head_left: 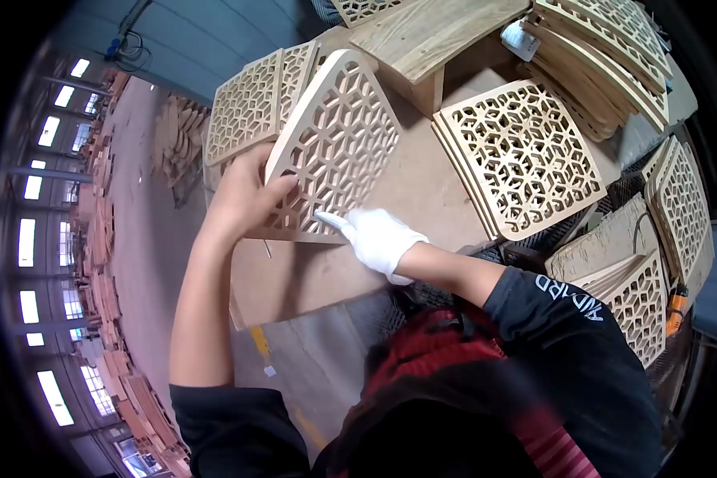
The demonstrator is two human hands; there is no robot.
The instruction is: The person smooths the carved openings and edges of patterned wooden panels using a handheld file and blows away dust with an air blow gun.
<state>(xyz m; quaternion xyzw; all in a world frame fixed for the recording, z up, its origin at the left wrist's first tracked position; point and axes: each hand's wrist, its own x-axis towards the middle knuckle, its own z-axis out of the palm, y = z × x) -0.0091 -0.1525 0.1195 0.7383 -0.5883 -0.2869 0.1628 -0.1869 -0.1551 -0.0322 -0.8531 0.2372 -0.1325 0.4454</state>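
Note:
A pale wooden lattice panel (350,131) with rounded corners stands tilted on the work table (410,191). My left hand (251,191) is bare and closed round the panel's left edge, the thumb over its front face. My right hand (381,239) wears a white glove and is at the panel's lower part. Its fingers are mostly curled, and a slim whitish tip reaches to a lattice opening. Whether that tip is a gloved finger or a small held piece I cannot make out.
More lattice panels (243,107) lean behind on the left. A stack of panels (522,155) lies to the right. A wooden box (434,36) stands at the back, beside curved panels (605,60). An orange-and-black tool (676,309) is at the far right.

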